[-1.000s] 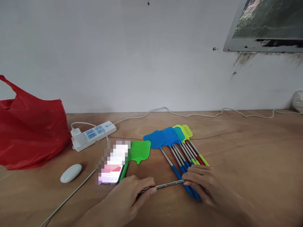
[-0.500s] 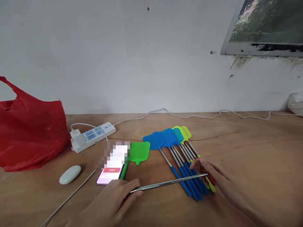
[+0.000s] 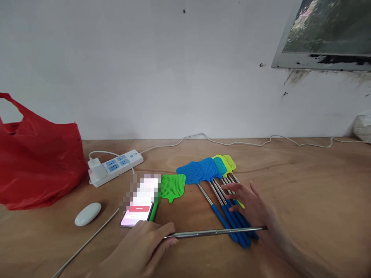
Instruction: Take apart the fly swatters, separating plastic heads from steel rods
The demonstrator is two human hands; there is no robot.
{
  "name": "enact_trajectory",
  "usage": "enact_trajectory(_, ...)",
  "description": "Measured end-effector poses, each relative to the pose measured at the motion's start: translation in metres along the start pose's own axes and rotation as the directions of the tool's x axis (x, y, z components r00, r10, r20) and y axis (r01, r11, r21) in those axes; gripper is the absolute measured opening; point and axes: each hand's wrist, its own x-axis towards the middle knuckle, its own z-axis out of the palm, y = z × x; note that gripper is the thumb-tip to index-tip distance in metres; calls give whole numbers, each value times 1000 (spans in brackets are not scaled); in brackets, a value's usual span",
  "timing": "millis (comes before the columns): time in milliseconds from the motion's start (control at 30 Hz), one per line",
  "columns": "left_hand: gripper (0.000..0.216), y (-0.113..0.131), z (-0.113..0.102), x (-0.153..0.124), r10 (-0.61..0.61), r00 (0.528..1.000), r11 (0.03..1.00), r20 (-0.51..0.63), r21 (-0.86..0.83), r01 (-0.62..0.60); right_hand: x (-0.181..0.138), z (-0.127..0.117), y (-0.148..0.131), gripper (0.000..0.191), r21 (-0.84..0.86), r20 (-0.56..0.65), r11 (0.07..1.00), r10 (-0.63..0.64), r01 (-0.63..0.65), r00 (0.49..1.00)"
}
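Note:
My left hand (image 3: 142,249) is closed on one end of a telescopic metal rod (image 3: 216,232), which lies stretched out across the handles of a row of fly swatters (image 3: 213,181). The swatters have blue and yellow-green mesh heads, steel shafts and coloured grips. My right hand (image 3: 255,210) hovers with fingers spread over the swatter handles, not holding the rod. A loose green swatter head (image 3: 173,186) lies beside a phone (image 3: 137,208).
A wooden table (image 3: 304,185) runs to a white wall. A red plastic bag (image 3: 34,158) stands at the left, with a white power strip (image 3: 114,166), a white oval object (image 3: 87,213) and a grey cable (image 3: 87,239) nearby. A white cord (image 3: 246,142) trails along the back.
The rod has been drawn out much longer, from a short length between both hands to a long one. My right hand has let go of its tip and opened above the handles.

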Motion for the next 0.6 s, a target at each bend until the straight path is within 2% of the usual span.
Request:
enact_trajectory(67,46,7,6,5,31,1000,1000,-2,1,-31,4,17,10,58,-5,-98,998,-65,65,993)
enact_trajectory(133,40,16,10,11,24,1000,999,13,31,-24,4,39,16,66,-1,-174,991,-131,132,976)
enact_trajectory(200,35,24,10,16,11,1000,997,11,75,-12,1,59,14,68,9,-155,988,-148,151,977)
enact_trajectory(300,32,30,2,21,-11,1000,991,23,137,8,-8,78,2,66,19,-94,994,-107,110,990)
enact_trajectory(467,26,37,-4,27,-46,987,972,153,237,8,-16,86,-5,72,34,29,998,-60,59,998)
enact_trajectory(600,25,41,0,32,-67,982,970,178,242,23,-16,89,5,68,56,23,997,-48,46,999)
